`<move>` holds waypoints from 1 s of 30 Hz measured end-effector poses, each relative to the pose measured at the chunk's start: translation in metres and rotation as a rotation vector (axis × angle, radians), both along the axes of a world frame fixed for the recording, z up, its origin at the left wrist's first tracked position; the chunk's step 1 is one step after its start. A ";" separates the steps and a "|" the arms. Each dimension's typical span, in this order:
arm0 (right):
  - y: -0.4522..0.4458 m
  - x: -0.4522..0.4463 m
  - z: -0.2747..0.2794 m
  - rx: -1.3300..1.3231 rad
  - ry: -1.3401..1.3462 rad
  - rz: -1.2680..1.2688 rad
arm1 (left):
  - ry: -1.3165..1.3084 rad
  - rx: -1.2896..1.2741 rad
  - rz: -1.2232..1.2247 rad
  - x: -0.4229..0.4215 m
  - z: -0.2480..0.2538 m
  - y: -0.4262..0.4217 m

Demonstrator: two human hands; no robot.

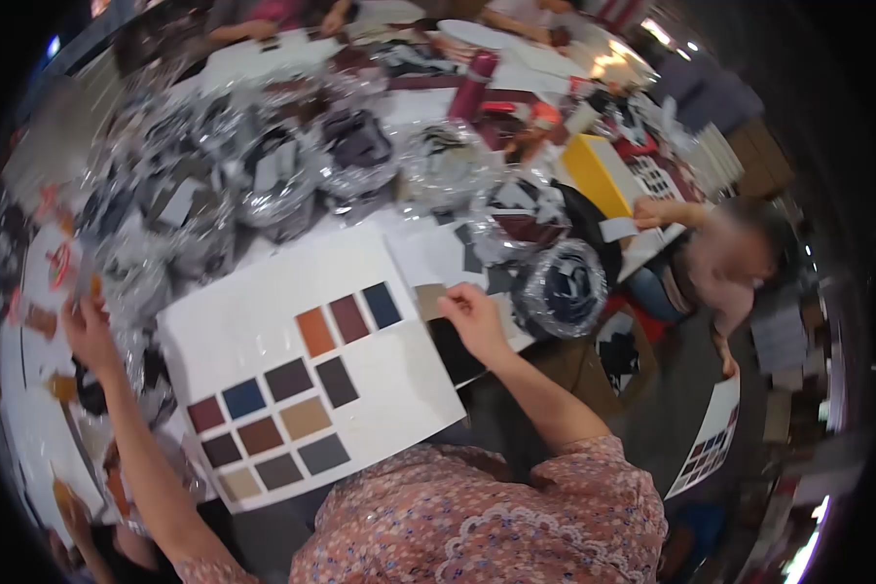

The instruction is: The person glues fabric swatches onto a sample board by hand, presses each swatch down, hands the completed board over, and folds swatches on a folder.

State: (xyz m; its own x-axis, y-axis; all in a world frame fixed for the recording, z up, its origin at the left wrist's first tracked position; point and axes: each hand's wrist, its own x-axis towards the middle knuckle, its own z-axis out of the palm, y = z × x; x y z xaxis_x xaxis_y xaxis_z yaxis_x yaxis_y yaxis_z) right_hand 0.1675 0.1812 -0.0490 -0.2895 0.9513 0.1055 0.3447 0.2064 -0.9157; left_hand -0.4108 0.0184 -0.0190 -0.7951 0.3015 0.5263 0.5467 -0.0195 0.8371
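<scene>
Swatch sheet [384, 384] lies between the hands [475, 319], nearer the right.

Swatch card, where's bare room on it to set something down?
The card is bare upper left, beside the orange swatch, and lower right, between the dark swatch below that and the card's right edge. Swatches fill its lower left. Plastic bags crowd beyond its far edge.

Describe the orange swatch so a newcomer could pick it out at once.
Find the big white card in front of the floral top. In its upper row of three swatches, the orange one sits at the left end, beside a maroon one. No other swatch there is bright orange.
</scene>
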 end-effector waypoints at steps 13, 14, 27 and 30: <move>0.011 0.077 0.045 0.154 0.397 -0.142 | -0.308 0.017 -0.464 0.240 0.024 -0.020; 0.014 0.094 0.064 0.130 0.491 -0.229 | -0.143 -0.065 -0.358 0.248 0.026 -0.018; 0.114 0.267 0.049 0.003 0.129 -0.704 | -0.253 -0.174 -0.460 0.265 0.010 -0.031; 0.137 0.275 0.048 -0.136 0.046 -0.596 | -0.259 -0.228 -0.498 0.273 0.019 -0.036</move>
State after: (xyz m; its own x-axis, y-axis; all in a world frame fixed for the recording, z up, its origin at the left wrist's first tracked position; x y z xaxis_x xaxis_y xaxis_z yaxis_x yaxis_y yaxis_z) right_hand 0.4420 0.3179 -0.0010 0.2984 0.9540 -0.0287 0.3246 -0.1297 -0.9369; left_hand -0.1379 -0.0172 -0.0003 -0.6227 0.7529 0.2131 0.2960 -0.0254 0.9549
